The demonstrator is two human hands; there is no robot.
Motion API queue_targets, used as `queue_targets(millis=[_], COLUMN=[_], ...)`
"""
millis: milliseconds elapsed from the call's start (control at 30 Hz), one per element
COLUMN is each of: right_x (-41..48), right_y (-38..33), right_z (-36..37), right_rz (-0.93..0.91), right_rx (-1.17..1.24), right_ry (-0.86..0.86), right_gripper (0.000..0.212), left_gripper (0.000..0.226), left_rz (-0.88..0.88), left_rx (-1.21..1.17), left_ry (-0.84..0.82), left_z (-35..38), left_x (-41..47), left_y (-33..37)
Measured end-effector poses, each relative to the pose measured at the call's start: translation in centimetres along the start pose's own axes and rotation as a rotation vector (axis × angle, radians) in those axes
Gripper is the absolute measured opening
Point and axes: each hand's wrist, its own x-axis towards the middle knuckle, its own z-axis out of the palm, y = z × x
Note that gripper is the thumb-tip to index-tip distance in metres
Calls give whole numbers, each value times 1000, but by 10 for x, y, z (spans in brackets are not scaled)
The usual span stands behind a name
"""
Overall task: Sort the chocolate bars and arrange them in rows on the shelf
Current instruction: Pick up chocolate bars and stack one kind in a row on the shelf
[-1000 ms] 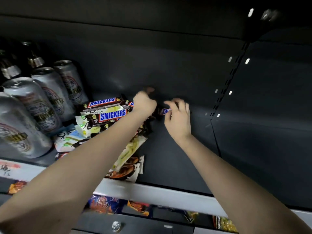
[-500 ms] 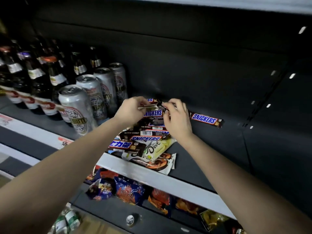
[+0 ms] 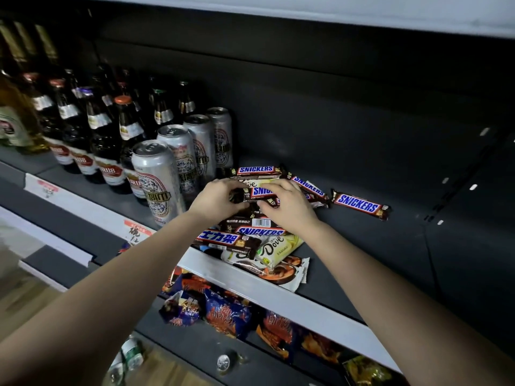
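Note:
A jumbled pile of chocolate bars lies on the dark shelf [image 3: 376, 254]. My left hand [image 3: 216, 200] and my right hand [image 3: 288, 208] both grip one Snickers bar [image 3: 257, 191] over the pile. Another Snickers bar [image 3: 257, 170] lies at the back, and an angled one [image 3: 309, 186] pokes out right of my right hand. A single Snickers bar [image 3: 359, 204] lies apart to the right. Nearer the front edge lie a Chinese-labelled Snickers bar [image 3: 223, 238], a pale Dove bar [image 3: 274, 247] and a brown-and-white wrapped bar [image 3: 281, 271].
Silver cans [image 3: 157, 176] and brown bottles [image 3: 111, 140] stand left of the pile. The white shelf-edge strip [image 3: 250, 285] runs across the front. Snack bags [image 3: 223, 313] fill the shelf below. Right of the lone bar the shelf is bare up to a slotted upright [image 3: 434, 210].
The view swung left and down, bringing bottles and the lower shelf in. One Snickers bar now lies alone at the right. Both hands moved back over the pile and took hold of another bar.

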Motion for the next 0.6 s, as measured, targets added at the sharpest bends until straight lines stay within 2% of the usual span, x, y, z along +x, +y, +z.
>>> queue_targets(millis=[300,500,600], right_x=[10,18,18], right_y=[-3,-12,-14], right_z=[-7,-14,-11], right_rz=[-11,-68,-56], right_rx=[42,-105,-121], right_ry=[60,5,13], right_gripper=[52,52,45], left_gripper=[39,30,29], left_rz=[-30,-100,-69], left_rx=[-69,-381,-373], left_ry=[128,169,150], left_z=[-3,-16,-21], left_x=[-1,1,4], left_y=[-12,-10,-10])
